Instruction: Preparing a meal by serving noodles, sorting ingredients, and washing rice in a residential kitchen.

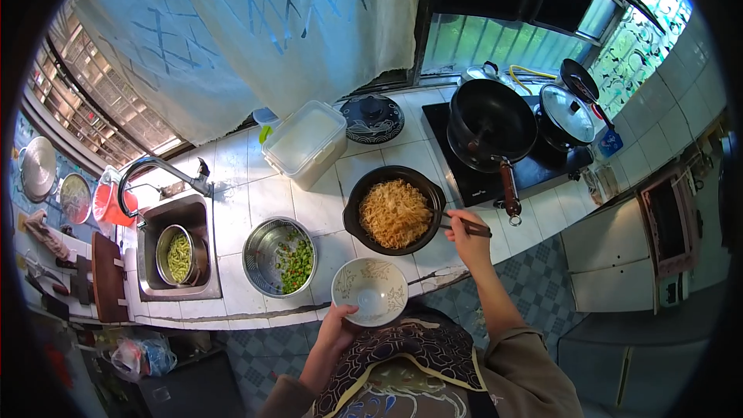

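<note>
My left hand [340, 325] grips a pale patterned bowl [371, 291] by its left rim, just in front of the counter's edge. Nothing shows inside the bowl. Above it stands a black two-handled cooking pot [354, 226] holding a mound of cooked noodles [396, 212]. In my right hand [467, 238] is a pair of dark utensils, apparently chopsticks [479, 229], whose far ends reach over the pot's right rim into the noodles' edge. A perforated metal basin [261, 264] with chopped green and red vegetables [295, 261] sits left of the bowl.
A frying pan [490, 122] and a lidded pot [566, 116] stand on the black cooktop [476, 188]. Behind the noodles are a patterned lid [371, 119] and a plastic container [307, 139]. At left, the sink [148, 278] holds a metal pot [168, 235] with green food.
</note>
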`<state>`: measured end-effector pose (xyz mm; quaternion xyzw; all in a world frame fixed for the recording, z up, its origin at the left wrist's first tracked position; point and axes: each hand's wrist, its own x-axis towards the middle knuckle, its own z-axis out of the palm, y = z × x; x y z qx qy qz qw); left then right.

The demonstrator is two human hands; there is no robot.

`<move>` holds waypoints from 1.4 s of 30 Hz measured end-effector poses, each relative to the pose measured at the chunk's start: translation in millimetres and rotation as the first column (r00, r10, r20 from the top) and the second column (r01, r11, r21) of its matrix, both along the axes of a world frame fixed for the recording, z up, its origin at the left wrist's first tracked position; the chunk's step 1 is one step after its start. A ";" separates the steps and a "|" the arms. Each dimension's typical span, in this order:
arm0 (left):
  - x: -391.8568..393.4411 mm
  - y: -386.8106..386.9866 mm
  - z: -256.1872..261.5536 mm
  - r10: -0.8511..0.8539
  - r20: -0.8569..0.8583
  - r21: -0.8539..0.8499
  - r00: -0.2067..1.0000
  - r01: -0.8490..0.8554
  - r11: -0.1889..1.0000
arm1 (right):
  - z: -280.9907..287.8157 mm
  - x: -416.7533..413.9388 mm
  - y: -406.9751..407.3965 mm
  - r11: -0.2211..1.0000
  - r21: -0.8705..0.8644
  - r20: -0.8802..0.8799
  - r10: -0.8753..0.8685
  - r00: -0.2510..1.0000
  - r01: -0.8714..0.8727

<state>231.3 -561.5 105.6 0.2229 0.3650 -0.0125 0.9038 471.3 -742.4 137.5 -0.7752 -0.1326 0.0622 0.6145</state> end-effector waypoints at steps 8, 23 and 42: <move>-9.3 3.0 -3.6 0.050 -0.016 -0.028 0.999 -0.051 0.998 | -29.7 0.5 15.8 0.986 0.157 -0.177 0.083 0.981 -0.055; -11.5 6.2 -0.6 0.060 -0.012 -0.030 0.998 -0.061 0.998 | -58.2 7.9 13.4 0.668 0.627 -0.511 -0.034 0.859 0.400; -0.8 12.6 -3.0 -0.033 0.019 0.014 0.999 0.033 0.999 | 140.1 13.0 13.3 0.527 0.849 -0.015 -0.048 0.999 0.038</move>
